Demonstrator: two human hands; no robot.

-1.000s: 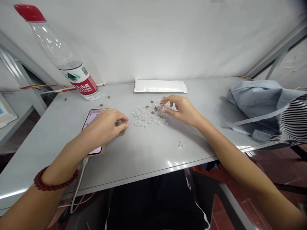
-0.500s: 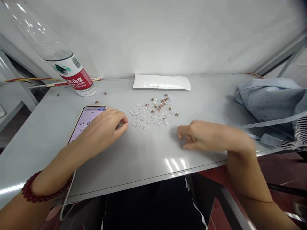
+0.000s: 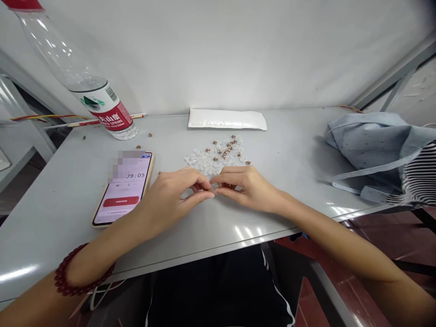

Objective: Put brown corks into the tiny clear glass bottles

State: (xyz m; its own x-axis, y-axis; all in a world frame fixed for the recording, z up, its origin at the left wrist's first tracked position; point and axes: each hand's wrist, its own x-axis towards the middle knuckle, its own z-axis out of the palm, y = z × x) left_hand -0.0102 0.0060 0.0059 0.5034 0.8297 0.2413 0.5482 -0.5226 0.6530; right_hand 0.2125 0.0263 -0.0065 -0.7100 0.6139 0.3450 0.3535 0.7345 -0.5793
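Clear plastic piece (image 3: 215, 185) sits clamped between the fingers of the left hand (image 3: 173, 200) and right hand (image 3: 243, 188), beside a loose heap (image 3: 213, 156).

The left hand (image 3: 172, 200) and right hand (image 3: 245, 188) met at the fingertips, both pinching a small clear plastic piece (image 3: 215, 186). Just beyond the grip lay a loose heap of clear plastic pieces (image 3: 204, 159) mixed with brown bits (image 3: 226, 147). Left of the grip, a smartphone (image 3: 124, 190) lay near the left hand. Farther beyond stood a white padded envelope (image 3: 227, 119); a blue cloth bag (image 3: 371, 150) sat well right.
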